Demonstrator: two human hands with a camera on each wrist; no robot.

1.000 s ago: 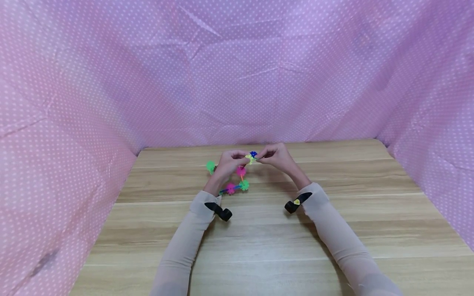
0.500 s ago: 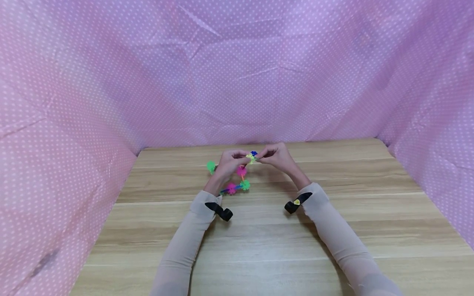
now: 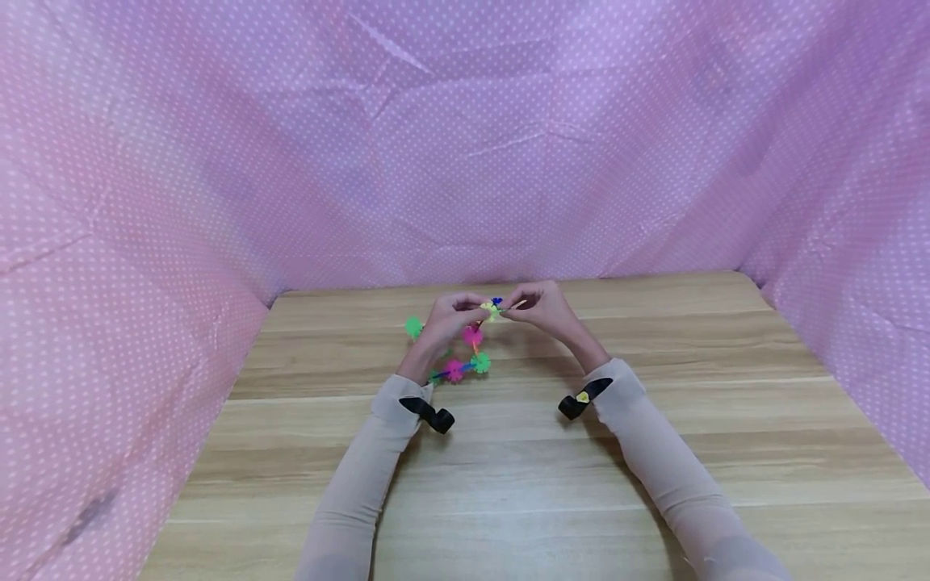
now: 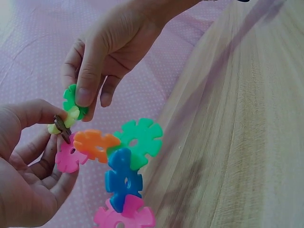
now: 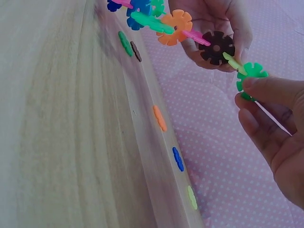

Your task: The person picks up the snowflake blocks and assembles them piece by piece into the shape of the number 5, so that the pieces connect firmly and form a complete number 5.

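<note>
A chain of interlocking snowflake discs hangs between my hands. My left hand [image 3: 446, 320] holds it near a yellow-green disc [image 4: 71, 116] and a brown disc [image 5: 217, 48]. My right hand [image 3: 546, 308] pinches a green disc [image 5: 252, 75] between thumb and fingers. That green disc sits right at the edge of the yellow-green one. Further along the chain come a pink disc [image 4: 70, 157], an orange disc [image 4: 93, 144], another green disc [image 4: 151, 137], a blue disc [image 4: 115, 181] and a second pink disc [image 4: 107, 219].
On the wooden table [image 3: 523, 484], the right wrist view shows loose discs along the far edge: green [image 5: 125, 43], brown [image 5: 136, 51], orange [image 5: 159, 118], blue [image 5: 177, 159] and yellow-green [image 5: 191, 197]. Pink dotted cloth [image 3: 465, 161] surrounds the table's back and sides.
Both hands stay almost in place, with small shifts of the fingers. A pale yellow edge now shows by the right hand's fingers in the head view.
</note>
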